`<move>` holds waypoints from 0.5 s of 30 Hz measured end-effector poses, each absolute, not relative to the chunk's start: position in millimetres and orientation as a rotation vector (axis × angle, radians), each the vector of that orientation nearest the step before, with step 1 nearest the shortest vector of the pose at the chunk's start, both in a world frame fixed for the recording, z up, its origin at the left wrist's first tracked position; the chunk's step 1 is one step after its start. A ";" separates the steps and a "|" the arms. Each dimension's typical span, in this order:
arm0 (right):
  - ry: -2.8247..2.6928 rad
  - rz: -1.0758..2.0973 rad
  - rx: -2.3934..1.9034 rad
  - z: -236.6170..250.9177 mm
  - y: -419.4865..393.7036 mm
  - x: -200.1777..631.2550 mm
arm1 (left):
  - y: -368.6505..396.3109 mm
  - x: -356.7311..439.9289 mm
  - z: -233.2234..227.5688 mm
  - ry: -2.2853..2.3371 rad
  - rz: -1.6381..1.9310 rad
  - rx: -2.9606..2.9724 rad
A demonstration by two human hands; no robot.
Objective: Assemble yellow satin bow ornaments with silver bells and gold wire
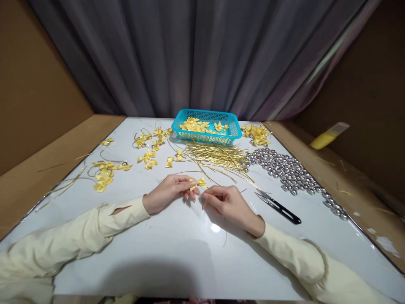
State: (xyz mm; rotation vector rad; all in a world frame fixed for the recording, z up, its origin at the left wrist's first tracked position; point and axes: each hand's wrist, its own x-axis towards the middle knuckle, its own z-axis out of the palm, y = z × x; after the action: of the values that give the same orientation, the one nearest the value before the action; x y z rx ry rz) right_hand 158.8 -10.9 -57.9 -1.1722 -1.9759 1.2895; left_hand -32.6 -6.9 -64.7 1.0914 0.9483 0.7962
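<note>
While both hands pinch a yellow bow, black snips lie just beside.

The left hand and right hand pinch a small yellow ribbon bow between their fingertips; black thread snips lie just right of the right hand.

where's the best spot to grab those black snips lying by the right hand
Take the snips by the black handle end, nearest the right hand, coming from above. They lie flat on the white table with the metal tips pointing away toward the silver beads, so fingers stay off the blades.
</note>
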 end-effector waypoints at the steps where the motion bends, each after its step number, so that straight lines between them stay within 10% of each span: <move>1: -1.974 1.291 -1.170 -58.1 -11.0 158.9 | -6.9 -32.6 -64.8 0.950 0.797 1.089; 15: -1.979 1.321 -1.169 -60.3 -10.9 158.8 | -7.4 -32.8 -68.5 0.955 0.803 1.115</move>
State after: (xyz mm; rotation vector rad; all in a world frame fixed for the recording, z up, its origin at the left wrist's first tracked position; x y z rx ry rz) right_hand 158.8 -10.9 -60.3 -1.1692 -1.9794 1.3211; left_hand -32.8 -7.4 -68.5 1.1146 0.9545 0.8030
